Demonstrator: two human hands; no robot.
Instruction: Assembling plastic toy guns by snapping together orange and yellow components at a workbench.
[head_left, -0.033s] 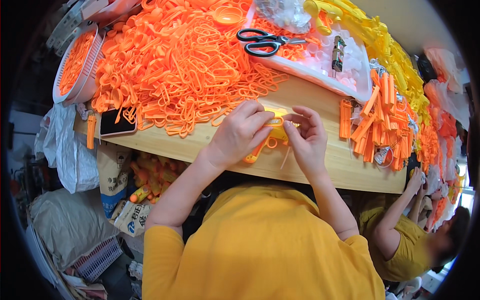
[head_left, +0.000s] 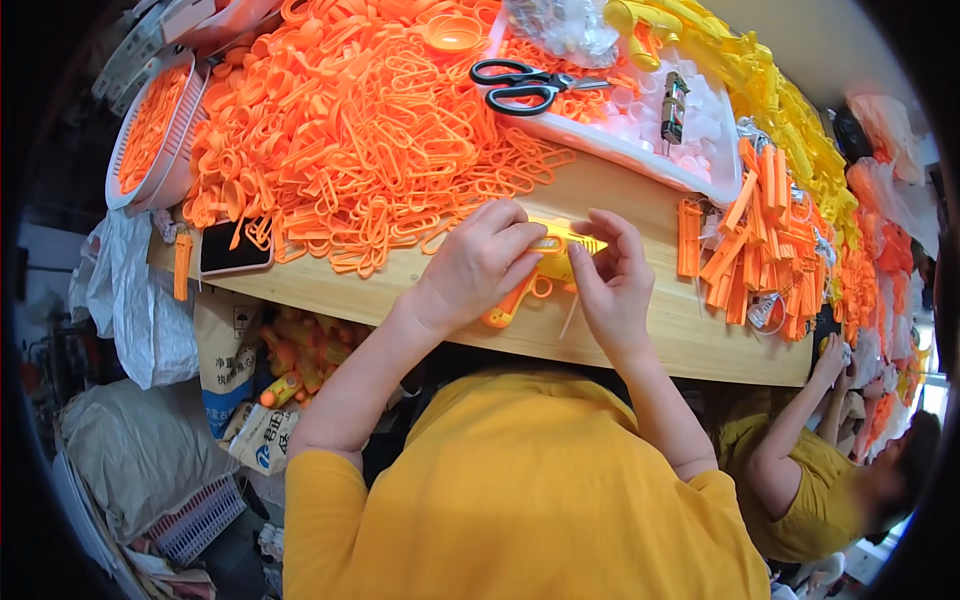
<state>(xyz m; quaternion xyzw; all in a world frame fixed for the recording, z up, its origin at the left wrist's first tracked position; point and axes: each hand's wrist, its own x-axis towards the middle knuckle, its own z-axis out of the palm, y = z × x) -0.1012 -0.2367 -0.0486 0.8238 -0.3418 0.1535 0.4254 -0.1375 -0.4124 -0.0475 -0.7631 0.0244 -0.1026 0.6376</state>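
A yellow toy gun (head_left: 562, 232) with an orange handle (head_left: 507, 303) and a ring-shaped trigger lies between my hands, just above the table's front edge. My left hand (head_left: 482, 255) is closed on its rear and upper body, the fingers bent over the top. At the ridged, pointed front end, my right hand (head_left: 618, 280) has its thumb and fingers curled around the tip. My right fingers partly hide that end. A thin pale strip (head_left: 568, 316) hangs down beside the trigger, close to my right thumb.
Orange hook-shaped clips (head_left: 400, 130) are heaped at the back left, near a phone (head_left: 236, 246). Black scissors (head_left: 530, 86) rest on a white tray (head_left: 640, 168). Orange handle pieces (head_left: 755, 240) and yellow parts (head_left: 745, 70) pile up on the right. A co-worker (head_left: 800, 480) sits at right.
My right thumb and fingers have shifted slightly at the toy gun's front, and more of its yellow tip shows. My left hand keeps its hold.
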